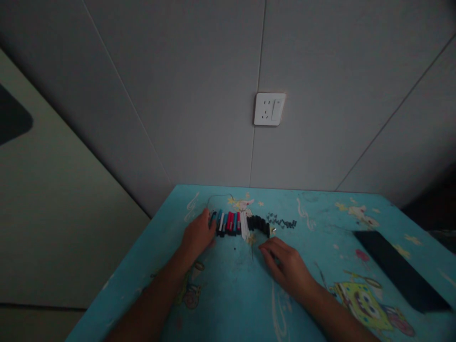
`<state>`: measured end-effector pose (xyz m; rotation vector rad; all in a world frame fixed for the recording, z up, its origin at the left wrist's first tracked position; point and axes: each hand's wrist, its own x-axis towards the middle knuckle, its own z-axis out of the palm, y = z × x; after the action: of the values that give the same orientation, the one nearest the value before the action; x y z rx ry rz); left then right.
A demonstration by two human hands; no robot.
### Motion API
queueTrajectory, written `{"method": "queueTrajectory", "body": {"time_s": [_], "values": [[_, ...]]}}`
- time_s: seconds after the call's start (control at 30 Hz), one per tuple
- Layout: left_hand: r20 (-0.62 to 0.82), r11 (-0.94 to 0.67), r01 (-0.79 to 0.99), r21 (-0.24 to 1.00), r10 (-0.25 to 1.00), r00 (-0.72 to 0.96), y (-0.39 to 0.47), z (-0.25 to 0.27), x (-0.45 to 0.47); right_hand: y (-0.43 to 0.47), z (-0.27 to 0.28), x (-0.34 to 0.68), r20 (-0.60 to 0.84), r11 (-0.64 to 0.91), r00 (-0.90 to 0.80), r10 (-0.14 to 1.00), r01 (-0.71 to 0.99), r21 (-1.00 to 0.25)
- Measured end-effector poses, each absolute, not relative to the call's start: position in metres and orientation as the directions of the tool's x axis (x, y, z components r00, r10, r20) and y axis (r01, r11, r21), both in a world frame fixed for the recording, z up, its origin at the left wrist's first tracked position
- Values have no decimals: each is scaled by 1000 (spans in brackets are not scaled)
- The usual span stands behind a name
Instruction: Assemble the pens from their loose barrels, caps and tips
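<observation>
A row of short pen barrels (230, 222) in red, blue, white and black lies near the far side of the table. My left hand (197, 233) is at the row's left end, its fingers closed about the leftmost dark barrel. Thin white sticks (244, 225) lie side by side to the right of the barrels, followed by a curved row of black caps (259, 224). Below the caps, my right hand (283, 261) rests with fingers curled and thumb and fingertips close together; what they hold, if anything, is too small to make out.
Small grey pieces (280, 221) are scattered behind the caps, and a small shiny piece (273, 230) lies beside them. A dark flat board (401, 268) lies at the right of the blue cartoon-patterned table (228, 289). The wall behind carries a white socket (270, 109).
</observation>
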<state>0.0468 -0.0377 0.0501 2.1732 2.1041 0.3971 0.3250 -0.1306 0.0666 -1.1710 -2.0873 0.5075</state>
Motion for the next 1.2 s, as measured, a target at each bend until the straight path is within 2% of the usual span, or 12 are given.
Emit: {"method": "queueTrajectory", "body": {"time_s": [0.2, 0.37, 0.57, 0.77, 0.93, 1.03, 1.2], "values": [[153, -49, 972, 232, 988, 14, -36, 47, 46, -130, 61, 326, 350, 512, -374, 859, 643, -570], [264, -93, 953, 288, 964, 14, -38, 54, 49, -119, 54, 330, 377, 407, -259, 890, 823, -397], [295, -260, 869, 420, 945, 140, -52, 55, 70, -99, 45, 325, 388, 216, -136, 912, 961, -172], [279, -429, 759, 489, 902, 330, -73, 50, 95, -92, 41, 319, 420, 178, -120, 900, 979, -103], [241, -456, 745, 486, 890, 388, -79, 54, 99, -92, 41, 325, 495, 186, -61, 867, 960, -209], [240, -472, 743, 475, 882, 406, -79, 55, 98, -94, 46, 333, 494, 232, -20, 869, 899, -371], [240, -494, 742, 452, 869, 433, -80, 53, 99, -104, 56, 344, 432, 345, -62, 900, 707, -617]]}}
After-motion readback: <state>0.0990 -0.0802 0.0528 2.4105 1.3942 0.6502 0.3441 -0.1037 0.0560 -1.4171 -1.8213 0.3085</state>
